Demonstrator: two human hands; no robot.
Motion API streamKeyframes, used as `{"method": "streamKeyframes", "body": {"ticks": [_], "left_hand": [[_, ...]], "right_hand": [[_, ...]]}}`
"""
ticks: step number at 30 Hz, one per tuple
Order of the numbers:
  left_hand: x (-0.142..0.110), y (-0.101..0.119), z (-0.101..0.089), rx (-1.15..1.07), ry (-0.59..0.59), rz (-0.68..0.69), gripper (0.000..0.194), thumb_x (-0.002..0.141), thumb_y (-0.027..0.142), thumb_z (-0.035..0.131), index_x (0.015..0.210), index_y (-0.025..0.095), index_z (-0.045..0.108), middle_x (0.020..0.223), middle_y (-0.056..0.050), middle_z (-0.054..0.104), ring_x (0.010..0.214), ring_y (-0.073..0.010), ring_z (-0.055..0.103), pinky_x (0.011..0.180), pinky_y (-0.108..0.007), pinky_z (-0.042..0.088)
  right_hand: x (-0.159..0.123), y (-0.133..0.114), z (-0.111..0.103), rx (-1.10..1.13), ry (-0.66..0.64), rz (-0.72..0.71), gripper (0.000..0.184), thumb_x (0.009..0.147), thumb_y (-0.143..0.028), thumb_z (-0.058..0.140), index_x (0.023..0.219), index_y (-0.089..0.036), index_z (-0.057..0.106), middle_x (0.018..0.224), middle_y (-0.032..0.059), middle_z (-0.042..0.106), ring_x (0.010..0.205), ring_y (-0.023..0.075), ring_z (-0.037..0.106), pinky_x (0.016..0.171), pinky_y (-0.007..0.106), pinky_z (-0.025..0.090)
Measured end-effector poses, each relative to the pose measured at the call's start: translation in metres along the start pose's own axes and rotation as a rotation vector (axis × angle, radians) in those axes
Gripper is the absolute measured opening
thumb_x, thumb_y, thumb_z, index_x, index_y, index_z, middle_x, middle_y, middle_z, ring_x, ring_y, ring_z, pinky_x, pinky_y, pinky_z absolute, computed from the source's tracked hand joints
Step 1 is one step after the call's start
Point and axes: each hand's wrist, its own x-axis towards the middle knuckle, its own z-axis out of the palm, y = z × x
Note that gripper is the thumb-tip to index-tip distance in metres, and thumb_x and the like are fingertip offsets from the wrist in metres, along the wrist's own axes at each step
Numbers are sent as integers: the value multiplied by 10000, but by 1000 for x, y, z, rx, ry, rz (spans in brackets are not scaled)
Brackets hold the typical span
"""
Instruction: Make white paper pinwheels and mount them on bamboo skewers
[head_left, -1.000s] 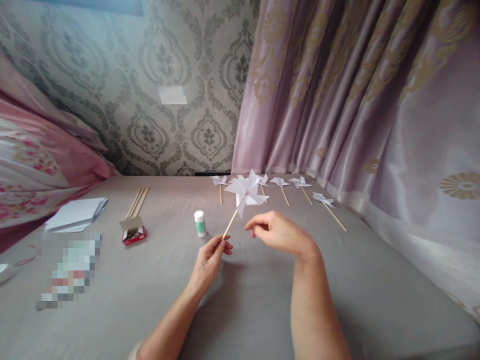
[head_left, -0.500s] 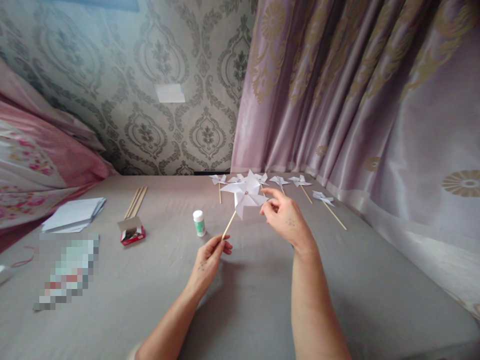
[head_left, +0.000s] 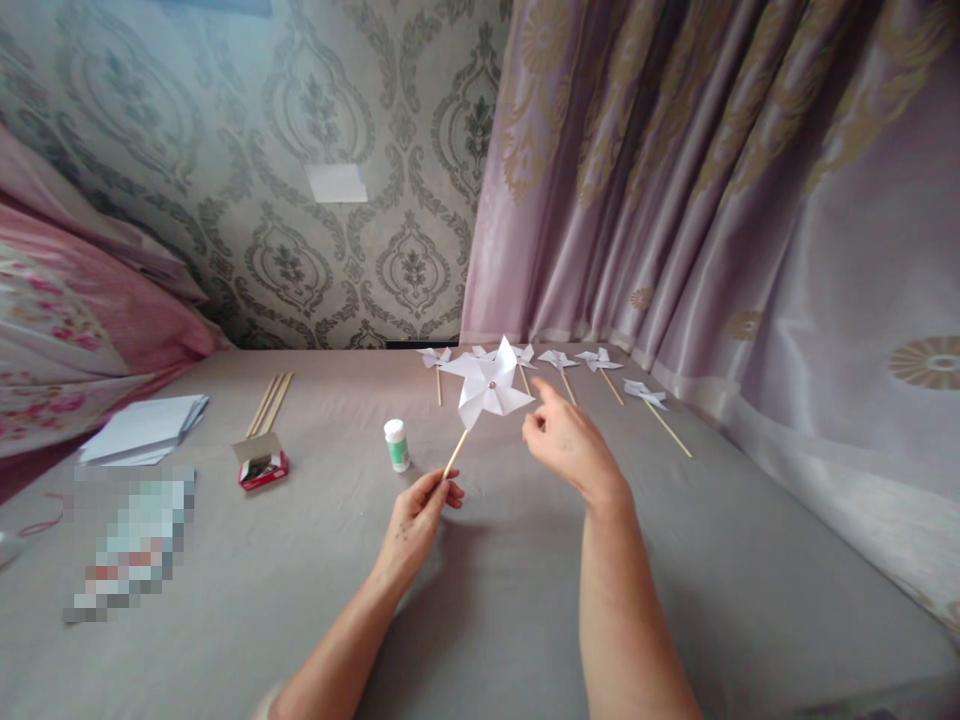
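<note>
A white paper pinwheel point(head_left: 486, 392) on a thin wooden stick is raised over the table. My left hand point(head_left: 417, 515) pinches the lower part of that stick between thumb and fingers. Beside the blades on the right is my right hand point(head_left: 576, 442), with the index finger stretched out, the other fingers curled and nothing held. Its fingertip is close to a blade; whether it touches, I cannot tell. A small metallic dot marks the pinwheel's centre. Behind it lie several more pinwheels point(head_left: 598, 360) in a row, partly hidden by the one I hold.
A white and green bottle point(head_left: 397, 448) stands left of the pinwheel. Farther left are an open red box point(head_left: 263, 470), several wooden sticks point(head_left: 270, 404), a stack of white paper point(head_left: 142, 430) and a blurred-out packet point(head_left: 135, 545). A curtain point(head_left: 675, 200) borders the table on the right.
The pinwheel's blades have turned slightly on the stick. My right index finger has straightened and sits a little farther from the blades. My left hand keeps its hold.
</note>
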Motion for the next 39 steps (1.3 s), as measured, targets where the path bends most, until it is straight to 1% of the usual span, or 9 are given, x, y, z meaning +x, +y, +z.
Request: {"method": "streamKeyframes", "body": {"ticks": [4,10,13,18,21,23,29,33,39], "left_hand": [[0,1,0,-2,7,-2,372,749,413,621,975,119,659,748,-50,652,709,-159,594,727,-281,453],[0,0,0,-4,5,-8,374,742,423,619,959,121,662,743,-48,648,695,-156,592,709,-278,457],[1,-1,0,4,-6,3,369,742,424,618,948,121,665,737,-48,650,691,-156,595,705,-277,460],[4,-4,-1,9,6,30,352,749,413,618,937,119,666,723,-46,653,681,-152,600,698,-273,466],[6,-5,-2,6,31,37,355,752,420,617,935,121,667,720,-50,661,672,-154,608,693,-276,469],[7,-6,-2,-6,30,39,377,743,441,626,939,121,666,735,-60,675,682,-163,621,707,-287,475],[4,-2,-3,-69,-23,41,450,727,476,658,1003,121,659,902,-120,719,827,-214,670,805,-335,488],[4,-1,0,-127,-32,67,507,702,485,686,1057,125,643,858,-93,726,772,-201,676,784,-333,508],[1,-1,8,-102,-83,105,587,629,521,728,1062,133,646,820,-76,726,772,-207,667,723,-305,527]], "right_hand": [[-5,4,2,108,-584,-104,357,768,-178,468,1068,-174,660,686,11,691,536,119,588,543,212,409],[7,3,3,151,157,-54,501,841,-249,416,1334,-157,439,745,32,687,621,147,602,617,241,432],[11,4,7,-47,204,-7,689,793,-182,454,1451,-187,249,782,38,701,693,182,628,663,266,439],[1,4,5,-216,-138,73,466,758,-147,464,1211,-190,566,751,59,702,656,177,637,595,252,430],[-7,5,-1,26,-542,18,267,749,-171,481,947,-153,659,628,19,673,454,107,558,482,205,400],[-10,4,1,183,-624,-41,220,760,-198,484,879,-136,659,622,13,669,408,84,523,438,189,387],[-13,-6,35,178,-431,-42,209,785,-216,514,686,-120,671,622,42,682,521,106,593,501,180,410],[-27,-17,62,204,-109,-18,234,829,-297,536,858,-147,712,823,77,731,739,154,645,666,223,453],[-46,-24,91,275,22,71,229,825,-348,564,916,-195,709,918,56,728,782,158,649,711,228,467]]}}
